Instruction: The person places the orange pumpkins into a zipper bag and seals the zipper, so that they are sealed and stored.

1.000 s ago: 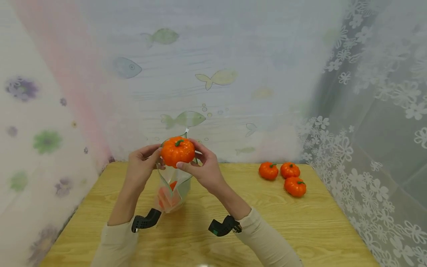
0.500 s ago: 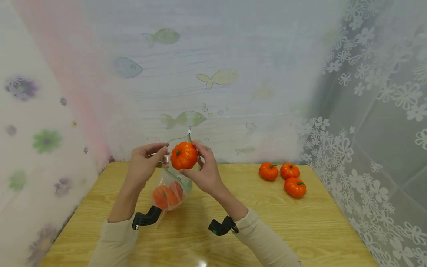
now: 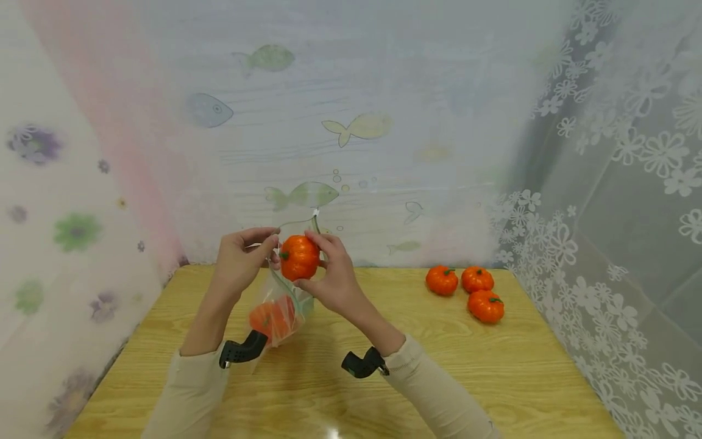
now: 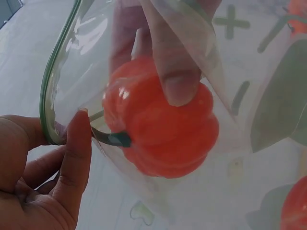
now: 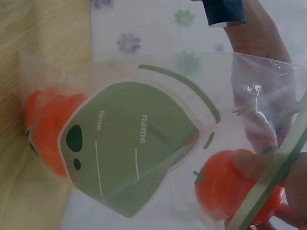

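My right hand (image 3: 336, 274) grips a small glossy orange pumpkin (image 3: 300, 258) with a green stem, thumb on one side and fingers on the other. Clear plastic lies over this pumpkin in the left wrist view, so it sits within the mouth of a transparent zip bag (image 5: 230, 100). With thumb and fingers my left hand (image 3: 241, 262) pinches the bag's green zip edge (image 4: 46, 91), holding the mouth apart. The bag bears a green printed label (image 5: 129, 148) reading "name" and "time". More orange pumpkins (image 5: 55, 129) lie at its bottom, blurred by the plastic.
Three more orange pumpkins (image 3: 477, 292) stand together at the right rear of the wooden table (image 3: 417, 366). A curtain with fish prints (image 3: 362, 128) hangs behind the table, with patterned sheets on both sides. Each wrist carries a black camera mount (image 3: 244, 349).
My right hand has turned the pumpkin so its stem points left, and has brought it in behind the bag's near edge. My left hand keeps its pinch. The three pumpkins at right stay put.
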`<state>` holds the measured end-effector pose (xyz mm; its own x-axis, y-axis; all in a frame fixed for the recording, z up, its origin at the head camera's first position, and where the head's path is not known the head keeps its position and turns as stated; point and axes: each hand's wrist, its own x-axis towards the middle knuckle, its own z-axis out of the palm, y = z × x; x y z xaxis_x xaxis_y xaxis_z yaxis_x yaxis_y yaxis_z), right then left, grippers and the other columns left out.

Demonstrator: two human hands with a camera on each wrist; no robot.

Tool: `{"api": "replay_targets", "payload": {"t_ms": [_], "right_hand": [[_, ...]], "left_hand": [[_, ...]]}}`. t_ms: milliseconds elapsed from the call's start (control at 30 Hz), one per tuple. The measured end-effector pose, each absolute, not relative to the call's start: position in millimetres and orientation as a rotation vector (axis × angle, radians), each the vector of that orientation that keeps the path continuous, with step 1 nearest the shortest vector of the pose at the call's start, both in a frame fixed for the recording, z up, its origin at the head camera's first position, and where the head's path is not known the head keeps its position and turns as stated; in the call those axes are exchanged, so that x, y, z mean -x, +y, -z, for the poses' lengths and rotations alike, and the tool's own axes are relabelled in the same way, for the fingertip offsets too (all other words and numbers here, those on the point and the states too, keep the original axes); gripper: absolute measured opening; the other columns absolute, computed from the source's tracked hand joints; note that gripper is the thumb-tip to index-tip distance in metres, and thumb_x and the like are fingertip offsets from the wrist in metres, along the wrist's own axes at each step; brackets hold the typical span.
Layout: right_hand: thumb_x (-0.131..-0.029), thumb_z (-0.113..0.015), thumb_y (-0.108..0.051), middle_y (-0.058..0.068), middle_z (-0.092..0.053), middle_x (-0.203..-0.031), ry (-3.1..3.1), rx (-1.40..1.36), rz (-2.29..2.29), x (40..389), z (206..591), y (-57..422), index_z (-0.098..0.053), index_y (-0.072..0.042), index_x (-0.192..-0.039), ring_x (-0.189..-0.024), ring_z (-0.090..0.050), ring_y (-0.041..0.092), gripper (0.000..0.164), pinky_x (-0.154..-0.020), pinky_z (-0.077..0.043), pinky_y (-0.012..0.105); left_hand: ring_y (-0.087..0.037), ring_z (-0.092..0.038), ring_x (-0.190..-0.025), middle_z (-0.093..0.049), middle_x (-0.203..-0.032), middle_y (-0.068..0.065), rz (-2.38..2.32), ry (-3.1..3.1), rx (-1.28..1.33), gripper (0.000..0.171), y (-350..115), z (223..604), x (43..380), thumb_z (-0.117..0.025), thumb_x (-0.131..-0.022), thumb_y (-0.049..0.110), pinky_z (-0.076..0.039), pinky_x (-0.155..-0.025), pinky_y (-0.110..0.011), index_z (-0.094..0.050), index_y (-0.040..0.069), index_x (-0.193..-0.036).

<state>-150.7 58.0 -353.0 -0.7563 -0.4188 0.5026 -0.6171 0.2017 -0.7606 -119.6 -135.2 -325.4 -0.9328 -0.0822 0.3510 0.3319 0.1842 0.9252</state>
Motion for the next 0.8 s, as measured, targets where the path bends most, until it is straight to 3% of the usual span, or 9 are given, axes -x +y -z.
{"api": "replay_targets", "payload": {"t_ms": [300,800], "right_hand": [[-0.076,-0.087,0.004,0.02,-0.048,-0.142,-2.617,-0.948,-1.146,143.7,344.1,57.4,-0.052,-0.002,-0.146,-0.128,-0.049,0.037,0.078,-0.1,-0.057,0.047],[-0.079,-0.088,-0.007,0.017,-0.05,-0.143,-2.633,-0.917,-1.212,140.3,343.5,45.5,-0.049,-0.001,-0.148,-0.126,-0.055,0.032,0.079,-0.1,-0.057,0.044]], "left_hand": [[-0.007,-0.066,-0.064,-0.07,-0.084,0.007,1.813,-2.135,0.191,0.032,-133.3,329.8,113.6,-0.061,-0.103,0.012,-0.063,-0.068,-0.026,-0.065,-0.01,-0.127],[-0.007,-0.066,-0.065,-0.072,-0.085,0.004,1.853,-2.086,0.126,0.034,-133.3,332.5,110.6,-0.064,-0.102,0.016,-0.063,-0.068,-0.024,-0.066,-0.012,-0.122]]}}
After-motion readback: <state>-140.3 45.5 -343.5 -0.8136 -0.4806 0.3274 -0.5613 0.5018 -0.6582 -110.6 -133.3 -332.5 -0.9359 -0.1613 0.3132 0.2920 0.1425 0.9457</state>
